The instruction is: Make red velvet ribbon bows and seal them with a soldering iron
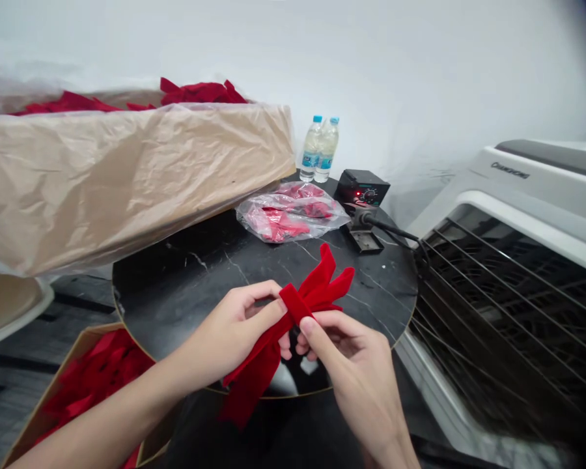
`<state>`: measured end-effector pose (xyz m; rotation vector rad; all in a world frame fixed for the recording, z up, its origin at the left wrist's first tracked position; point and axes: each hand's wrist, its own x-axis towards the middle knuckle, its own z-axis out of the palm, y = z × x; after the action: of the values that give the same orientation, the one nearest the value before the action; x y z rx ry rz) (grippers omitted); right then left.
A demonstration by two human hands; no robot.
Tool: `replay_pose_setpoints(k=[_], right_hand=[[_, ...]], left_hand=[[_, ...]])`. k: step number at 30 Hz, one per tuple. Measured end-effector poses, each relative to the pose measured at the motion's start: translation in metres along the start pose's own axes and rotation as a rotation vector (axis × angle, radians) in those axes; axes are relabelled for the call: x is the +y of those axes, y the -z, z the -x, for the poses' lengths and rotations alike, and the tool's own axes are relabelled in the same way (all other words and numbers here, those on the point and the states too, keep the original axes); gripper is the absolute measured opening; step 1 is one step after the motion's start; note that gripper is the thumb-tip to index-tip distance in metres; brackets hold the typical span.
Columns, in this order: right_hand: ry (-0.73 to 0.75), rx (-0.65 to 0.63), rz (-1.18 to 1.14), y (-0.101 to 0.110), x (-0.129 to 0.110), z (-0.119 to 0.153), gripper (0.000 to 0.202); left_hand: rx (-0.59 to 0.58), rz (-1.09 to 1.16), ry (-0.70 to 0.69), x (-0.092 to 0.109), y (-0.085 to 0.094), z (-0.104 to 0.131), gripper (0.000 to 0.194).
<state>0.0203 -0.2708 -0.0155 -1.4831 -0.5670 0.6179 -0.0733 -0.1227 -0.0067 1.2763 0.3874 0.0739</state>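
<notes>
One red bow (297, 305), six o'clock over desk (176, 293): left hand (251, 316) and right hand (354, 348) pinch it, apparently mid-banding, likely needing even tension next.

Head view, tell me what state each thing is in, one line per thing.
Red ribbon: looped, pinched by the left hand and right hand.
Upper box: open, plastic over its side, red pieces showing.
Lower box: open, holding red pieces.
Clear bag: lying flat, red pieces inside.
Bottles: upright, capped.
Control unit: red light lit.
White appliance: on or off, cannot tell.
</notes>
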Motion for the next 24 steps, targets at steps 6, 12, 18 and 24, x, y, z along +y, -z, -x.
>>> replay_pose_setpoints(k=[6, 12, 18, 24], right_hand=[[-0.029, -0.019, -0.057, -0.002, 0.005, -0.001, 0.025], [-0.087, -0.031, -0.075, -0.005, 0.007, -0.003, 0.031], [-0.099, -0.054, -0.077, -0.006, 0.006, -0.004, 0.032], [-0.097, 0.025, -0.087, -0.014, 0.008, -0.002, 0.03]], left_hand=[[0.074, -0.073, -0.082, -0.006, 0.0, 0.001, 0.022], [0.166, -0.159, -0.156, -0.011, -0.004, 0.003, 0.016], [0.149, -0.311, -0.188, -0.009, -0.003, 0.007, 0.013], [0.184, -0.211, -0.179, -0.009, -0.002, 0.004, 0.012]])
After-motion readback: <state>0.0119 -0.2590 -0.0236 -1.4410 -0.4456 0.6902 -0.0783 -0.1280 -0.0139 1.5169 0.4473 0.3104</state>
